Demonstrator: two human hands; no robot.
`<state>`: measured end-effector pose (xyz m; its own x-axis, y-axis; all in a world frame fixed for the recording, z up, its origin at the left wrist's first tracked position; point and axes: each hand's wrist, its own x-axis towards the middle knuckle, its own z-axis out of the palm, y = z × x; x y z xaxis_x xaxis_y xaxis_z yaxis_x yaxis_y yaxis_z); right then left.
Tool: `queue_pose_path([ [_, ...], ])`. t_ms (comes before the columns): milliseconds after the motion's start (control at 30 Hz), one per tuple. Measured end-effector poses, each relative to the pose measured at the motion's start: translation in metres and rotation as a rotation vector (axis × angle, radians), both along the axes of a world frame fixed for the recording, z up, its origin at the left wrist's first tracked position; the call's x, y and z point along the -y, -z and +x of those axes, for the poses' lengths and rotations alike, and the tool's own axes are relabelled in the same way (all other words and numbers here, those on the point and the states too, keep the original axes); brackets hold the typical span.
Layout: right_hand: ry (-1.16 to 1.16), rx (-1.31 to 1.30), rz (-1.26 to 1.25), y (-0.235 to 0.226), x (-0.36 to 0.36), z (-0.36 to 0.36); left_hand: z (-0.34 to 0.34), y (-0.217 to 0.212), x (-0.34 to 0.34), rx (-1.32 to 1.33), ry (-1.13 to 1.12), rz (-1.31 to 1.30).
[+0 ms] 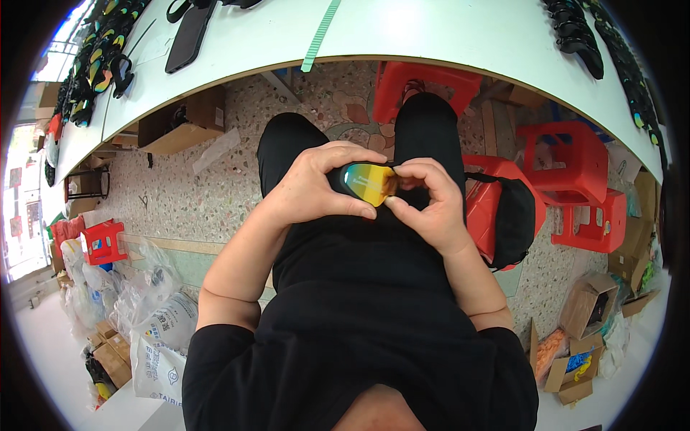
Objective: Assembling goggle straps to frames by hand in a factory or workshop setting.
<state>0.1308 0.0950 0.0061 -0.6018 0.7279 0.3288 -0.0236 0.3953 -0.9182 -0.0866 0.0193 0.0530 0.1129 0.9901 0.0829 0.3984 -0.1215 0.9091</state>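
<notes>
Above speckled floor [215, 187], white table [445, 36]

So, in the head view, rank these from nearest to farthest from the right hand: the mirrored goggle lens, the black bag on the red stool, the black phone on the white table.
1. Mirrored goggle lens: pinched by the right hand, with the left hand on its other side.
2. Black bag: just to the person's right, on a red stool.
3. Black phone: far off on the white table, upper left.
</notes>
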Motion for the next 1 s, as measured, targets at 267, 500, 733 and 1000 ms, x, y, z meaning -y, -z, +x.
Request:
queue_pose_path([
  [267, -0.442, -0.345, -0.845, -0.003, -0.005, 0.005, -0.006, 0.003, 0.009, 0.404, 0.001, -0.095],
  [500, -0.464, -0.356, -0.952, 0.000, -0.004, 0.006, -0.003, 0.002, 0.011, 0.434, 0.022, -0.082],
  [733, -0.149, -0.131, -0.114, 0.000, -0.005, 0.004, -0.009, 0.003, 0.014, 0.296, -0.075, -0.070],
  [1000, -0.097, -0.061, 0.048, 0.004, 0.011, 0.006, -0.010, -0.001, 0.011, 0.208, -0.106, -0.074],
])
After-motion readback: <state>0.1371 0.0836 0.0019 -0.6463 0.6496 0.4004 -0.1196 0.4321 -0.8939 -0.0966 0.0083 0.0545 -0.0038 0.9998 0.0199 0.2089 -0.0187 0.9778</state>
